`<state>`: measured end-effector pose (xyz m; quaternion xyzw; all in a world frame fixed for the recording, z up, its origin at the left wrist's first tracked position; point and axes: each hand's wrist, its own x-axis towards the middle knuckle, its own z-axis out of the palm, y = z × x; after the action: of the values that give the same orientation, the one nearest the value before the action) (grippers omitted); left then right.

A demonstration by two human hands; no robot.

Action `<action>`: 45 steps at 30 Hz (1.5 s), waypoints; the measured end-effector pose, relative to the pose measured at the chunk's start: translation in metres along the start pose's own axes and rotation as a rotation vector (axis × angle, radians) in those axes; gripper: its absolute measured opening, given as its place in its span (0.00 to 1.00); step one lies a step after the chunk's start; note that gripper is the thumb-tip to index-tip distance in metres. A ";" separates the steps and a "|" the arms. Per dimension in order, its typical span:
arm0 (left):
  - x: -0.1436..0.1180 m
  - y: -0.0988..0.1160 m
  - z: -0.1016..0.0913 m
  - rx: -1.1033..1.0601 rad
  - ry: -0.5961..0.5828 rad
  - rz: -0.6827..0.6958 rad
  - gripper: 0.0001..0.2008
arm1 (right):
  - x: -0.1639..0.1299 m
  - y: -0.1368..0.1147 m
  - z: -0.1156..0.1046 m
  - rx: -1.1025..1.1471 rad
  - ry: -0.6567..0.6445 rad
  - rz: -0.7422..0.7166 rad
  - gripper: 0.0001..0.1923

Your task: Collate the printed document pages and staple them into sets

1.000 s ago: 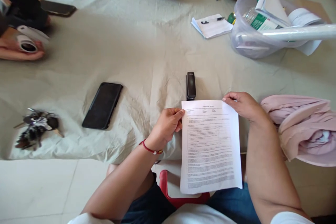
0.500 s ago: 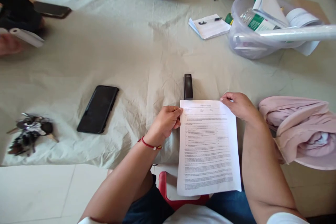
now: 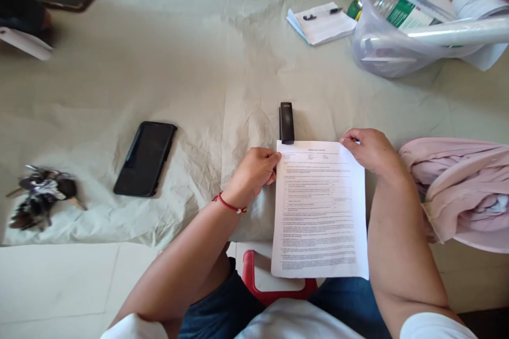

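A printed sheet of paper [image 3: 320, 212] hangs over the table's front edge above my lap, its text side up. My left hand [image 3: 258, 168], with a red bracelet at the wrist, pinches the sheet's left edge near the upper corner. The upper right corner is gripped by my right hand [image 3: 368, 151], thumb and fingers closed on it. Just beyond the top left part of the sheet lies a black stapler [image 3: 287, 122]; its near end overlaps the paper's top edge slightly. Whether there is more than one sheet I cannot tell.
A black phone [image 3: 145, 159] and a bunch of keys [image 3: 45, 196] lie to the left. Pink cloth [image 3: 449, 185] sits by my right arm. A plastic tub [image 3: 374, 53] and a notepad [image 3: 320, 26] with pens stand farther back. Another person's dark sleeve [image 3: 18, 5] shows at upper left.
The view has tipped so that things sit a little higher in the picture. The sheet has moved slightly forward, its top edge now meeting the stapler's near end. Both hands keep their hold.
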<state>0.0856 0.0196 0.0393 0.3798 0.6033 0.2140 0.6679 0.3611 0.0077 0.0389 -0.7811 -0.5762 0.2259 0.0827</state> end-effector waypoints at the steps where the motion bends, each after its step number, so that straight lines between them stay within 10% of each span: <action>1: 0.001 -0.001 -0.001 0.026 -0.003 0.010 0.26 | 0.000 0.000 0.002 -0.012 0.010 0.000 0.11; 9: 0.000 -0.007 -0.007 0.112 -0.014 0.037 0.27 | -0.031 -0.035 -0.007 0.068 0.313 -0.379 0.15; 16: -0.003 -0.005 -0.004 0.225 -0.012 0.090 0.27 | -0.058 -0.063 0.010 -0.078 0.064 -0.741 0.28; 45: 0.003 -0.010 -0.004 0.225 -0.038 0.150 0.27 | -0.062 -0.081 0.052 -0.283 0.098 -0.651 0.33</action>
<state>0.0804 0.0165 0.0303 0.5004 0.5807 0.1870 0.6144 0.2534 -0.0309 0.0409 -0.5704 -0.8157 0.0680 0.0689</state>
